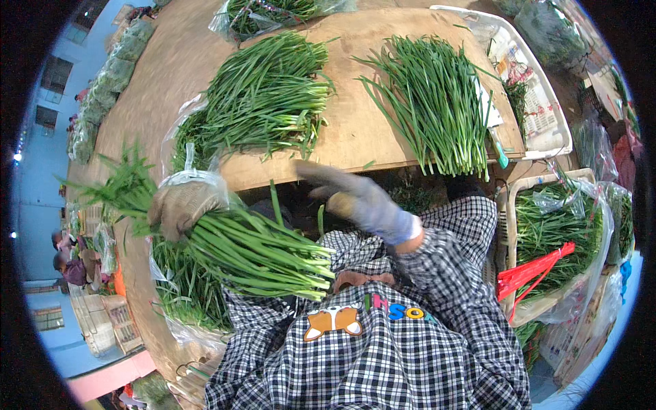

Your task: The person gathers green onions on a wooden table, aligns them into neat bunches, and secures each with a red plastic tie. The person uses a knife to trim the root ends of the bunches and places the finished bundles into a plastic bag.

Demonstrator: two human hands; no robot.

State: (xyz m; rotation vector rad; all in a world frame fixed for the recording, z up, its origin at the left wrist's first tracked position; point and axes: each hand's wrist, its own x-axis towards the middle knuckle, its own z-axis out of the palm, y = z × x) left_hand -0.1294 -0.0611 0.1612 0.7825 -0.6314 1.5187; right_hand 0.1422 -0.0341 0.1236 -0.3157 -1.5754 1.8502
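Observation:
My left hand [185, 207], in a brownish work glove, grips a bunch of garlic chives [261, 248] across its middle. The pale cut ends point right over my lap, and the leafy tips on the left are blurred. My right hand [366, 205], in a grey-blue glove, is raised beside the bunch. Its fingers are blurred and apart, with nothing visible in them. Loose leaves [275, 205] stand out between the hands. Ahead on the wooden board [353, 128] lie a large pile of chives [266, 97] and a second pile [435, 102] to its right.
A wide-bladed knife with a teal handle [500, 154] lies by the right pile. Beyond it stands a white plastic crate [551, 120]. At my right, a plastic-lined crate [512, 225] holds chives and red ties [533, 271]. More chives [192, 287] sit in plastic at my left.

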